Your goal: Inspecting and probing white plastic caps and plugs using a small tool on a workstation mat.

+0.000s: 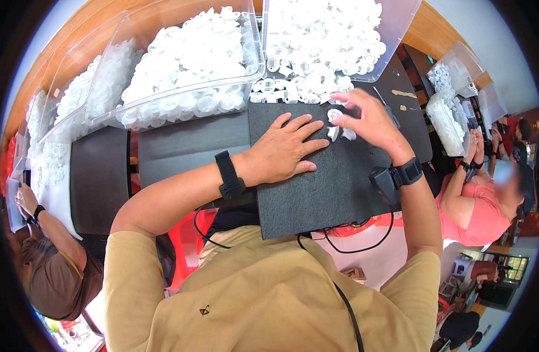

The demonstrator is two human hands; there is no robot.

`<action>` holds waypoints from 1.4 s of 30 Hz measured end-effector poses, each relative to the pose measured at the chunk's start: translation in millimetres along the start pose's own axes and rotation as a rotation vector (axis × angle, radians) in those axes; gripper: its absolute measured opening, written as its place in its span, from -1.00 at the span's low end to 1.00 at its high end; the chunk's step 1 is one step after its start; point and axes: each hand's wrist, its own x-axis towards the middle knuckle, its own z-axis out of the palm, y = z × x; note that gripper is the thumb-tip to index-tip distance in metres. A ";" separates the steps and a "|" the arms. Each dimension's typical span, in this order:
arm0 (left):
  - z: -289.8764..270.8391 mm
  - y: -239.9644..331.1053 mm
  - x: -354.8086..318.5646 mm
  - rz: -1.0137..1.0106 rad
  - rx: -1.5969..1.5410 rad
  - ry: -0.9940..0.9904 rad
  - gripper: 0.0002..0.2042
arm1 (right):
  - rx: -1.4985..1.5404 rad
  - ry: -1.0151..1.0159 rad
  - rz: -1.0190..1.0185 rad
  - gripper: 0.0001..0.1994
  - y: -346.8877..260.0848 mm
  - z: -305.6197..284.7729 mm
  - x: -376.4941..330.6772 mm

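My left hand point(288, 146) lies flat on a dark grey foam mat point(304, 199), its fingers spread and nothing in it. To its right, my right hand point(369, 120) hovers over the mat's far right part, with thumb and forefinger apart. A small white plastic piece point(334, 115) is at the thumb tip; whether the thumb touches it I cannot tell. Just below it are two more white pieces, one a small white part point(332, 134) and the other a pale part point(348, 135). Along the mat's far edge runs a heap of similar white pieces point(304, 88).
Clear bins of white parts stand beyond the mat, a large bin point(187, 97) left and a tilted bin point(392, 41) right. A dark thin tool point(392, 116) lies right of my right hand. Black cables point(363, 249) hang below the mat. Co-workers sit at both sides.
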 end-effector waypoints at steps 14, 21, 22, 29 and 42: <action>5.4 -1.6 9.6 -0.044 0.032 0.021 -0.49 | -0.162 0.238 0.077 -0.50 38.4 16.2 41.6; 7.0 -4.0 10.5 -0.037 0.014 0.056 -0.50 | -0.095 0.350 -0.032 -0.65 46.5 19.5 35.6; 5.0 -3.1 10.7 -0.041 0.015 0.033 -0.49 | -0.105 0.342 -0.011 -0.66 38.3 15.7 30.6; 2.6 0.0 11.4 -0.063 0.026 -0.003 -0.48 | -0.241 0.275 -0.200 -0.67 12.2 13.7 -4.2; -10.2 -1.7 15.2 -0.021 -0.032 -0.039 -0.56 | -0.268 0.492 0.179 -0.71 166.6 -41.6 -39.7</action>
